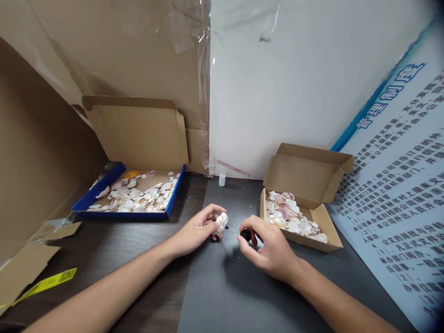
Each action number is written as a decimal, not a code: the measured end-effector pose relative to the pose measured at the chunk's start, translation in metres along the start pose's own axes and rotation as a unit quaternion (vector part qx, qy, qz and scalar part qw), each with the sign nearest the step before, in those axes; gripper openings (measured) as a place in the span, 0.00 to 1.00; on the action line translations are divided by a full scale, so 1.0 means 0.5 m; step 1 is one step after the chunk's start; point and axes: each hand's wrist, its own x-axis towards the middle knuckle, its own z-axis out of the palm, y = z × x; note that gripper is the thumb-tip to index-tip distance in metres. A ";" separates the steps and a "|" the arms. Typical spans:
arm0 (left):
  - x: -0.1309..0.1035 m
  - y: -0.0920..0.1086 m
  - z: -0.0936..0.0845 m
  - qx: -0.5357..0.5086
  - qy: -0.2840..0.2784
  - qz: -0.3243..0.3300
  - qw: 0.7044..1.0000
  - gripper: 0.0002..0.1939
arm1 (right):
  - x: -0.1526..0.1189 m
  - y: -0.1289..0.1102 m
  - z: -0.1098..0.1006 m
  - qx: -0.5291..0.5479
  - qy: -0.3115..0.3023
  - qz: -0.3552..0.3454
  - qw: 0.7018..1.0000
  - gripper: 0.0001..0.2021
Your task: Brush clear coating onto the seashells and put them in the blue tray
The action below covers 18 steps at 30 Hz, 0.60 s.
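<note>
Ideally, both grips are steadied just inside the mat's left edge (pixel 194 283): whitish lump (pixel 222 224) pinched in the left hand (pixel 201 228), black object (pixel 246 235) in the right hand (pixel 269 247).

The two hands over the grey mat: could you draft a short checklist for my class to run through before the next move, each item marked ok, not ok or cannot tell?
1. Left hand holds the white bumpy piece: ok.
2. Right hand holds the dark object: ok.
3. Dark object's full shape identified: cannot tell, fingers partly cover it.
4. Blue-sided box open: ok.
5. Plain cardboard box open: ok.
6. Small whitish container upright, clear of both hands: ok.
</note>
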 end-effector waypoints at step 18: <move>-0.056 0.091 -0.219 0.508 0.230 0.073 0.827 0.20 | -0.001 0.007 0.004 0.016 -0.046 0.018 0.999 0.03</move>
